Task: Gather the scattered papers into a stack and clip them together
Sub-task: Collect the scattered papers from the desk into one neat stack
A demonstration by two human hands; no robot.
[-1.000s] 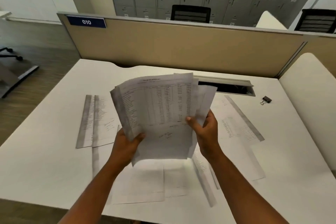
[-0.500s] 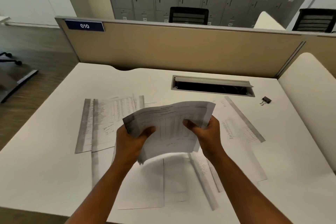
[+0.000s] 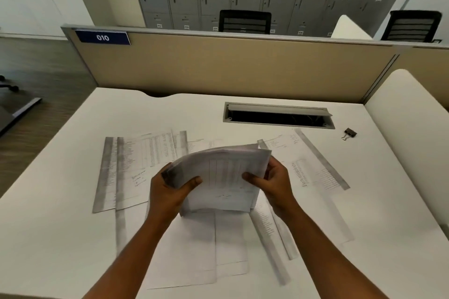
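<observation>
A bundle of printed sheets (image 3: 223, 177) stands on its lower edge on the white desk (image 3: 48, 238), its top bent over. My left hand (image 3: 170, 189) grips its left side, thumb on the front. My right hand (image 3: 272, 179) grips the right side the same way. Loose papers lie flat around it: two overlapping sheets at the left (image 3: 131, 167), sheets at the right (image 3: 313, 165) and more under my forearms (image 3: 201, 250). A black binder clip (image 3: 349, 133) lies apart near the desk's right edge.
An open cable tray (image 3: 277, 116) is set into the desk behind the papers. A beige partition (image 3: 230, 68) with a "010" label closes the far side. A white curved divider (image 3: 410, 128) stands at the right. Grey lockers and two black chairs are beyond.
The bundle came down from in front of me to the desk, and its fanned sheets closed together. Both hands kept their grip and moved lower.
</observation>
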